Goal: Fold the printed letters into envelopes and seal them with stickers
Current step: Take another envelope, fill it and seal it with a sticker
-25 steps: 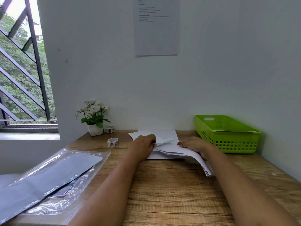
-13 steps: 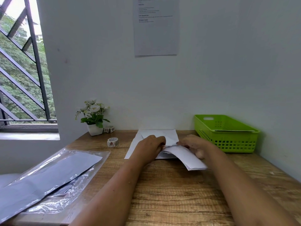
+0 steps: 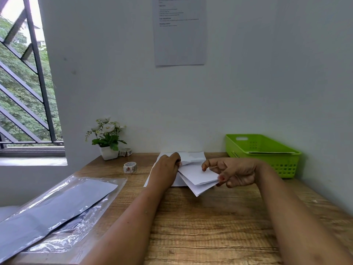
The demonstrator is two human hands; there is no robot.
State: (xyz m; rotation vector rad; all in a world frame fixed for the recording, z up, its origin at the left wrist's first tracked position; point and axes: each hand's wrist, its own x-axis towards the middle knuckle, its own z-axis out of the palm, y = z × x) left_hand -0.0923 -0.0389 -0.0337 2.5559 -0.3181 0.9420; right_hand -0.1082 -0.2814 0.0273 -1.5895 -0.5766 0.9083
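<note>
The green basket [image 3: 282, 165] stands at the desk's far right, against the wall [image 3: 267, 83]. A thin pale edge lies across its top near the front rim; what it belongs to cannot be told. On the left, a clear sleeve [image 3: 76, 234] lies flat with grey sheets [image 3: 53, 209] inside, and it overhangs the near left edge of the desk. A small white pot [image 3: 109, 153] holds white flowers [image 3: 107, 129] at the back left, with one sticker roll [image 3: 126, 151] just beside it and a second roll [image 3: 130, 166] nearer the middle.

The folded letter [image 3: 198, 176] is held tilted just above the desk [image 3: 210, 226], in front of a paper stack [image 3: 193, 156] lying by the wall. The left hand [image 3: 166, 169] grips the letter's left end, fingers curled over it. The right hand [image 3: 235, 173] pinches its right corner, thumb below and bent forefinger on top.

The desk is wood-grained. A printed notice [image 3: 179, 31] hangs on the wall above, and a barred window [image 3: 23, 83] at left shows trees
</note>
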